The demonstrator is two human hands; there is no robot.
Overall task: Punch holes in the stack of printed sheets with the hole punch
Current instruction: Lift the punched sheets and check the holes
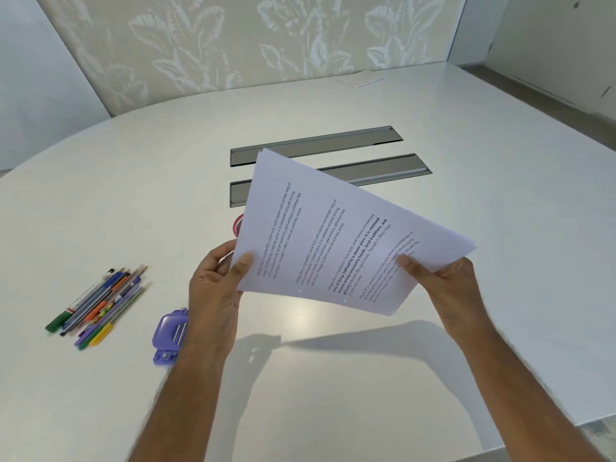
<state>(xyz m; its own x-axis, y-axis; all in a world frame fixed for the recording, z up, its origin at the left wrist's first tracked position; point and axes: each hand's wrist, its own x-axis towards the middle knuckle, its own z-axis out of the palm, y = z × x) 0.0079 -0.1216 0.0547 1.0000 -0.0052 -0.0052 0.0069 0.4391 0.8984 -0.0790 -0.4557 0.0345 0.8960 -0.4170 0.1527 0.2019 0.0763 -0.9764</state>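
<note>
I hold a stack of printed sheets (333,238) in the air above the white table (500,261), tilted and turned so the text runs diagonally. My left hand (216,288) grips its lower left corner, thumb on top. My right hand (446,288) grips its right lower edge, thumb on the print. Two small holes show near the stack's bottom edge. The purple hole punch (168,335) lies on the table just left of my left wrist, partly hidden by it.
A bundle of pens and pencils (100,305) lies at the left. Two grey cable trays (366,138) are set into the tabletop behind the sheets. A red mesh object (238,225) peeks out behind the stack. A white paper (363,78) lies at the far edge.
</note>
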